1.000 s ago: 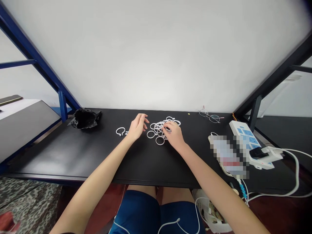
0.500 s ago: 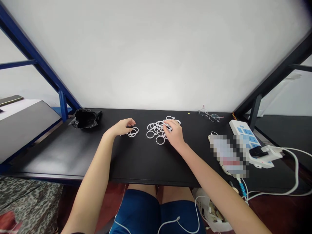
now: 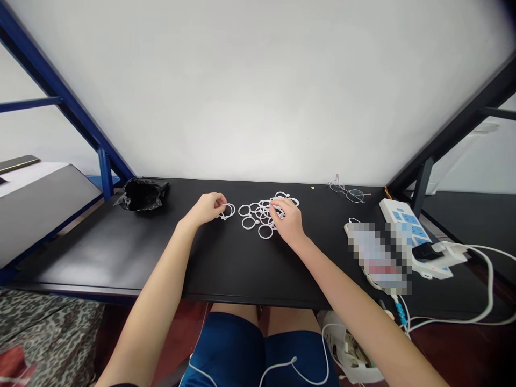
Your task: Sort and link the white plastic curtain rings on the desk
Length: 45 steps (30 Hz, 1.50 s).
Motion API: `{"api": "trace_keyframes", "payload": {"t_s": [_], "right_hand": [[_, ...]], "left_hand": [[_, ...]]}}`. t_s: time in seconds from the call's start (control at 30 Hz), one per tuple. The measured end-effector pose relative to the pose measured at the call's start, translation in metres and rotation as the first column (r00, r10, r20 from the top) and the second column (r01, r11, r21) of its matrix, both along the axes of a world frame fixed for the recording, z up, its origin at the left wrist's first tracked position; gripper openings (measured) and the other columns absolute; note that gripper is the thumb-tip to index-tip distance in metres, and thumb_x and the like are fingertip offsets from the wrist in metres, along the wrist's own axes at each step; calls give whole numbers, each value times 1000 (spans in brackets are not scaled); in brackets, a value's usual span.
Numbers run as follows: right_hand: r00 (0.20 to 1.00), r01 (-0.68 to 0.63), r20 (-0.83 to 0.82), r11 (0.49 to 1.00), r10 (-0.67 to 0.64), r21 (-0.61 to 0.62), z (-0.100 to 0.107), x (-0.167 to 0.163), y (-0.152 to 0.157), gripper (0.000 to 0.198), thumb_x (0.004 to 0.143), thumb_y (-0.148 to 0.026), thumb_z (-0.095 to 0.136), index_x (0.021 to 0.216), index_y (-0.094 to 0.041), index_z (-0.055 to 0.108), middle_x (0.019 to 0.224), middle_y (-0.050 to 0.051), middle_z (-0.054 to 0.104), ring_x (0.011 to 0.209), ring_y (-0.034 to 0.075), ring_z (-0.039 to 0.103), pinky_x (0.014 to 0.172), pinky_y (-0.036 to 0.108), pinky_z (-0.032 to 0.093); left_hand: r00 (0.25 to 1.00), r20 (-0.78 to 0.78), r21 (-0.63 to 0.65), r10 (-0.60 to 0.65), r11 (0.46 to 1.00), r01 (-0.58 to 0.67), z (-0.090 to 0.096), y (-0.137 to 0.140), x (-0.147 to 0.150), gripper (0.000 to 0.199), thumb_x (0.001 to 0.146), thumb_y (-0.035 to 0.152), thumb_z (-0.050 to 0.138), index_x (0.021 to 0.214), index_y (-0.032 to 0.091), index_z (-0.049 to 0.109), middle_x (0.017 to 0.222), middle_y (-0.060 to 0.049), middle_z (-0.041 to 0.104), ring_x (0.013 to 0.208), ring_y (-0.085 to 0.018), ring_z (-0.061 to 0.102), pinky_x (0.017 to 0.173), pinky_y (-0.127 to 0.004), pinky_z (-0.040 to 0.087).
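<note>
On the black tabletop (image 3: 226, 258), thin white plastic rings with small knobs lie in an overlapping pile (image 3: 250, 222). My left hand (image 3: 209, 207), left of the pile, has its thumb and fingers closed on a couple of white rings (image 3: 229, 213); how many is partly hidden by the fingers. Over the right side of the pile is my right hand (image 3: 288, 217), its fingers curled and thumb tip close to the fingertips against the rings there. That hand covers part of the pile.
A crumpled black plastic bag (image 3: 143, 196) stands open at the back left. Eyeglasses (image 3: 346, 192) lie at the back right. A blurred phone (image 3: 377, 258) and a power strip (image 3: 407, 220) with a plug and white cables are on the right. A white wall (image 3: 258, 97) rises behind.
My left hand has moved slightly right and closed on white rings, which have shifted right with it. One ring at the pile's left edge sits farther left. My right hand stays put.
</note>
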State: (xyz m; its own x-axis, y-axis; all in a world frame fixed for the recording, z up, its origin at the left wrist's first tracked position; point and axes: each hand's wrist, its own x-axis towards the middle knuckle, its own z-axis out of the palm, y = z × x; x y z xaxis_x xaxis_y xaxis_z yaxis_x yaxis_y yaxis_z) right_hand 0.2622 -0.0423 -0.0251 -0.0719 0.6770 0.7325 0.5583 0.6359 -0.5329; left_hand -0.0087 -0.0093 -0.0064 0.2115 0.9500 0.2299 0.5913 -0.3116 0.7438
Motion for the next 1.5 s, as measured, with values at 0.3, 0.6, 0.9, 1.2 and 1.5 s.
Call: {"api": "trace_keyframes", "payload": {"t_s": [0.3,0.6,0.9,1.2,1.5], "right_hand": [[1000,-7,9,1000,7,18,0,0,0,14,86,-17,52,83,-20,65,88,6,69,85,22,64,80,37,52],[1000,-17,-1,1000,17,0,1,-1,0,14,86,-17,52,83,-20,65,88,7,69,84,22,64,79,37,52],[999,-29,-14,1000,29,-10,0,-1,-1,14,86,-16,52,82,-20,65,88,7,68,85,21,64,79,36,52],[999,-42,-12,999,42,-4,0,-1,-1,14,86,-16,52,83,-20,65,87,7,68,83,21,64,77,35,52],[999,-49,-24,999,48,-15,1,-2,-2,14,86,-16,52,82,-19,64,86,6,67,79,20,63,75,34,52]], "left_hand": [[999,34,-156,-6,988,11,9,-5,5,10,68,22,56,78,19,56,64,0,67,63,-18,67,56,-24,47],[980,197,-160,-7,986,40,14,-5,7,23,72,37,68,82,17,65,59,-2,63,46,-12,54,48,-24,42],[940,321,-104,115,991,-86,7,2,5,32,66,44,73,80,15,67,73,-6,66,55,-12,53,49,-24,43],[874,461,-157,155,983,-92,4,5,5,28,68,35,71,87,14,73,77,-7,70,72,-17,63,68,-29,48],[860,457,-139,226,973,-182,-1,10,10,28,74,32,62,93,12,68,87,-8,69,57,-11,58,53,-23,43]]}}
